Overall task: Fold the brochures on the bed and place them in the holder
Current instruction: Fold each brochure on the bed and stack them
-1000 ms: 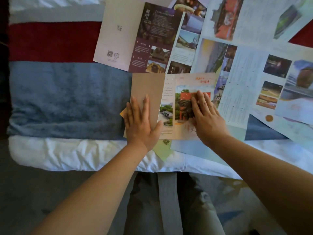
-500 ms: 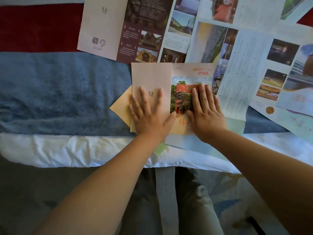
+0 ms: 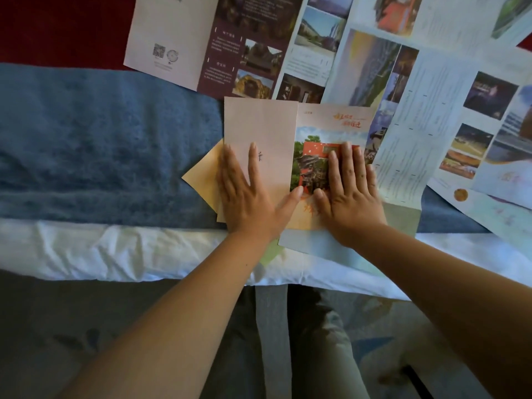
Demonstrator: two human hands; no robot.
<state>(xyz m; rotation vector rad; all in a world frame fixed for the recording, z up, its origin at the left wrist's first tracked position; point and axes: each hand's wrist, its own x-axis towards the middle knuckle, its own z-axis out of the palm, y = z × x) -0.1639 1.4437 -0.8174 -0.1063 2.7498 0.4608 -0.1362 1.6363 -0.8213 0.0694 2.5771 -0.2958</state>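
A brochure (image 3: 331, 125) lies near the bed's front edge with its pale pink left panel (image 3: 262, 125) folded over. My left hand (image 3: 247, 194) presses flat on that panel, fingers straight. On the brochure's colourful cover with the red building, my right hand (image 3: 349, 191) lies flat, fingers together. A tan sheet (image 3: 203, 177) sticks out from under the left side. Several unfolded brochures, among them a maroon one (image 3: 230, 47), are spread over the bed behind. No holder is in view.
The bed has a blue blanket (image 3: 100, 145), a red stripe (image 3: 57, 27) at the back and a white sheet edge (image 3: 115, 249) at the front. Loose leaflets (image 3: 475, 110) cover the right half. My legs and the floor are below.
The left panel has been folded over onto the brochure, and my left hand slid with it and now flattens it. My right hand stayed on the cover. The camera moved closer.
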